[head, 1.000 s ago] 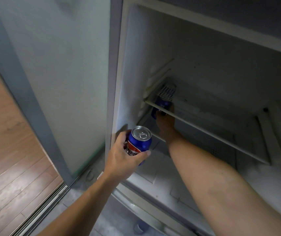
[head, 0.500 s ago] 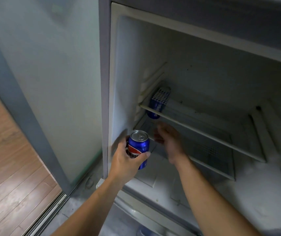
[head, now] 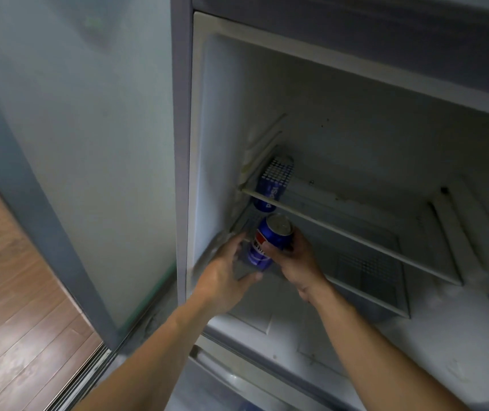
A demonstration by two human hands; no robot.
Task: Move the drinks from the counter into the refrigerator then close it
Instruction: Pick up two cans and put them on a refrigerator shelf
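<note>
The refrigerator (head: 219,137) stands open in front of me. One blue Pepsi can (head: 273,185) stands at the back left of the lower shelf, partly seen through the upper glass shelf (head: 356,231). A second blue Pepsi can (head: 270,237) is held at the front left of the fridge interior. My right hand (head: 293,262) grips this can from the right, thumb across its side. My left hand (head: 225,274) is just left of the can with its fingers spread, loosely around the lower part.
The fridge's left side panel (head: 181,143) rises beside my left hand. A frosted glass sliding door (head: 74,143) and wooden floor (head: 9,321) lie to the left. The lower shelf (head: 364,271) is bare to the right of the cans.
My right hand drew back from the can it set on the shelf and took hold of the second can. My left hand moved that can inward and loosened its grip.
</note>
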